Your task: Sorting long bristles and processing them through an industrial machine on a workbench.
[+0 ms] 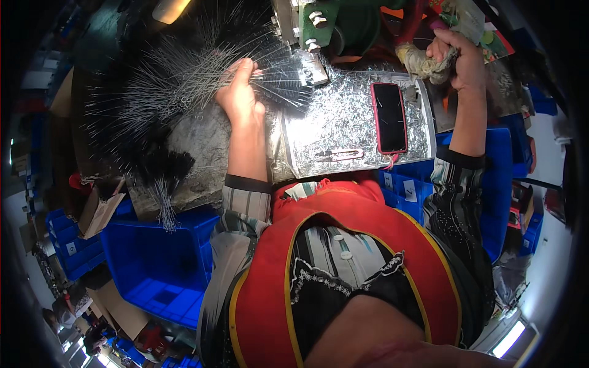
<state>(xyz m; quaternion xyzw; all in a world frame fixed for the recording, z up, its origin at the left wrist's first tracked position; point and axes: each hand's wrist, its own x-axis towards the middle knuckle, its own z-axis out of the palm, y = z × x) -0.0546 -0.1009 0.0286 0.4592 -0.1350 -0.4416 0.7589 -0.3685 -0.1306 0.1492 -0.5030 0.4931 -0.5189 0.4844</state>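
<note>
My left hand (240,92) is closed around a fanned bunch of thin metal wires (282,76). Their right-hand ends reach a metal block at the foot of a green machine (334,30). To the left of that hand spreads a big heap of similar wires (147,92) with dark ends. My right hand (464,58) grips a machine handle (429,64) wrapped in pale, worn cloth. The fingers partly disappear behind the wrapping.
Below the machine lies a tray (307,132) strewn with shiny metal clippings. On it rest a red-cased phone (389,119) and small thread snips (340,154). A smaller wire bundle (164,208) overhangs the bench edge above a blue bin (156,245). Another blue bin (496,196) stands at right.
</note>
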